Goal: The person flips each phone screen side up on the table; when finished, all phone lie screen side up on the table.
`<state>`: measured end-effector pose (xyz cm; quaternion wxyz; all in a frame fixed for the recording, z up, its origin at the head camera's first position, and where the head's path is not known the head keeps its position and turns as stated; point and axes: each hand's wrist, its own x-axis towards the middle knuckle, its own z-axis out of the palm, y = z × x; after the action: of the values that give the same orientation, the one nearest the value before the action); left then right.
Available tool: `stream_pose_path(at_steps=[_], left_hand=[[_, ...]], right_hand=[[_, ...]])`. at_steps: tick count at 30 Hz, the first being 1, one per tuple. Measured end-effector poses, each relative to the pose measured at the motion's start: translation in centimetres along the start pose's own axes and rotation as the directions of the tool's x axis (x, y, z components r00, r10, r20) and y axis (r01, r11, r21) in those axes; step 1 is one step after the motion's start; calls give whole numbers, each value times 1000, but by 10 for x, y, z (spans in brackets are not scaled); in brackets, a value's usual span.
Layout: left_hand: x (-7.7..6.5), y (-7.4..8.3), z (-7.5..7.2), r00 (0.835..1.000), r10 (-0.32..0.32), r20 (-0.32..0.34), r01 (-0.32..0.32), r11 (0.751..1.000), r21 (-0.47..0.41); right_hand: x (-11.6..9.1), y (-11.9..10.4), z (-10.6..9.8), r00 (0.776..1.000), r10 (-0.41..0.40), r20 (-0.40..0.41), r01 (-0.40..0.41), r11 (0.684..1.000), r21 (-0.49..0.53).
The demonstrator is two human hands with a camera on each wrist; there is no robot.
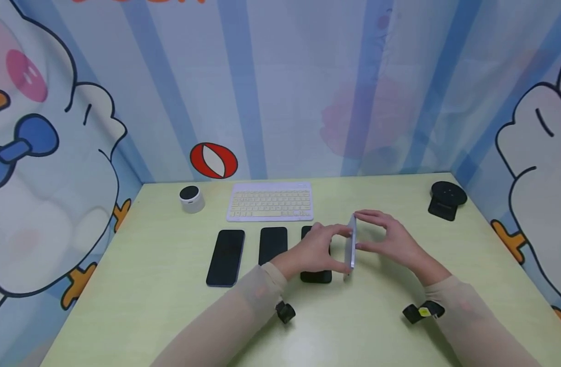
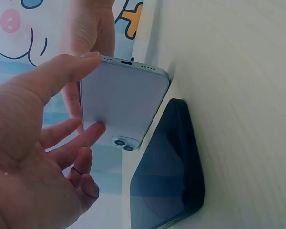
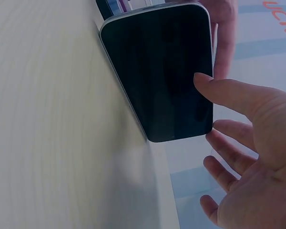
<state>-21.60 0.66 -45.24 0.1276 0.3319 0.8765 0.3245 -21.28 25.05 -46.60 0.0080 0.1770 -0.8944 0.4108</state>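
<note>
A smartphone with a pale lilac back (image 2: 119, 95) and a dark screen (image 3: 157, 71) stands on its long edge at the table, between my two hands. My left hand (image 1: 314, 250) grips it from the back side, thumb at the end with the charging port, a fingertip on the back near the camera lenses. From the screen side my right hand (image 1: 395, 242) holds it, thumb on the glass and fingers at the far end. Below my left hand lies another phone (image 1: 316, 277), dark face up and partly hidden.
Two more dark-screened phones, a left one (image 1: 225, 257) and a middle one (image 1: 273, 244), lie in the same row. Behind them are a lilac keyboard (image 1: 270, 202) and a small white cylinder (image 1: 191, 200). A black round-topped stand (image 1: 447, 199) sits at the back right.
</note>
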Motion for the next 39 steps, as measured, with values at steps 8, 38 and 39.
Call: stream_pose_path(at_steps=[8,38,39], left_hand=[[-3,-2,-7,998,56,8,-56,995,83],[-15,-18,-4,998,-48,-50,49,998,24],[-15,-18,-3,997,-53,-54,55,998,29]], right_hand=[[3,1,7,999,-30,-23,30,1000,-3],[13,17,14,991,61,120,-49,994,-100],[13,18,13,991,57,118,-45,993,-106]])
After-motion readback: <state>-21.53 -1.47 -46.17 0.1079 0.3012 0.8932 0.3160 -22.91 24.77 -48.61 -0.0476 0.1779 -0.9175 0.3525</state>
